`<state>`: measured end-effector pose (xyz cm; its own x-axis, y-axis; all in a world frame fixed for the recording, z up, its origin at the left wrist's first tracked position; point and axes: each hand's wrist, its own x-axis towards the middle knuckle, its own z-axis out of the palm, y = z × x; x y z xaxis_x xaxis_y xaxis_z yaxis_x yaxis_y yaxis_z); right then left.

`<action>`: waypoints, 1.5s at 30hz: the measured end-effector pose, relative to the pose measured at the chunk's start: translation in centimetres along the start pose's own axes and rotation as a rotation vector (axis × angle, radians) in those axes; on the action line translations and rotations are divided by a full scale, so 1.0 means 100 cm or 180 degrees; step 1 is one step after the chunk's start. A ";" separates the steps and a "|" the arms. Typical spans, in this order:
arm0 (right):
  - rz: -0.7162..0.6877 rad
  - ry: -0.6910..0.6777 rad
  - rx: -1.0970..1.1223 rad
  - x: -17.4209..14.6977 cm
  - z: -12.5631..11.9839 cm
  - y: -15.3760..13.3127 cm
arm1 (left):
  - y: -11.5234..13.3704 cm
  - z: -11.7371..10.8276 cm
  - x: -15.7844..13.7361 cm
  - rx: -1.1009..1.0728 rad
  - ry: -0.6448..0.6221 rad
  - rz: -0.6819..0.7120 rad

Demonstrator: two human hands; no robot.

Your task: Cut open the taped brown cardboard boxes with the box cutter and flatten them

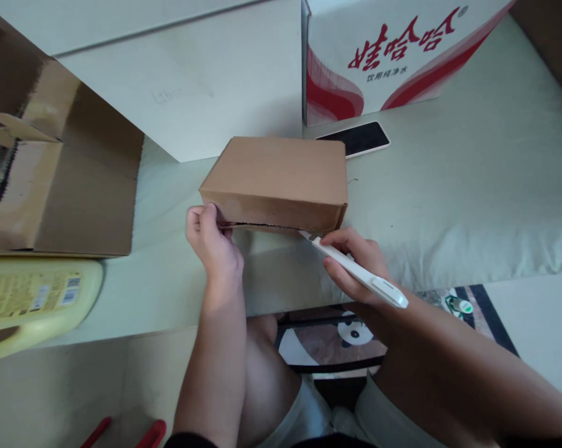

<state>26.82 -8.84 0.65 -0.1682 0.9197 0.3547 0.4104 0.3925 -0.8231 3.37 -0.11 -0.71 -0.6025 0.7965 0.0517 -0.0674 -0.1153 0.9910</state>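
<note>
A brown cardboard box point(281, 171) rests on the pale green cloth surface in front of me. Along its near lower edge runs a dark, ragged slit. My left hand point(211, 239) grips the box's near left corner, thumb on the side face and fingers curled around the edge. In my right hand point(358, 261) is a white utility knife point(362, 274), held along its handle. Its short blade points left and meets the right part of the slit; how deep the tip goes in, I cannot tell.
Behind the box stand a large white box point(206, 87) and a red-and-white carton point(393, 62). A phone point(362, 138) lies behind its right corner. At left are an opened cardboard box point(89, 168) and a yellow jug point(38, 298). The cloth-covered surface point(449, 205) ends near my knees.
</note>
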 end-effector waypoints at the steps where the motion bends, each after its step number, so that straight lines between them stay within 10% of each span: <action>1: -0.0031 0.0012 -0.0007 0.000 0.000 0.000 | 0.000 0.000 0.000 -0.0014 0.0003 -0.0006; 45: -0.0554 0.0451 -0.0351 0.001 -0.012 0.003 | 0.001 0.004 -0.002 -0.0233 -0.0153 0.0254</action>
<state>28.01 -8.62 0.98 -0.1207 0.8251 0.5520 0.4828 0.5347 -0.6936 3.76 -0.03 -0.53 -0.5695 0.8104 0.1377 -0.0797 -0.2212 0.9720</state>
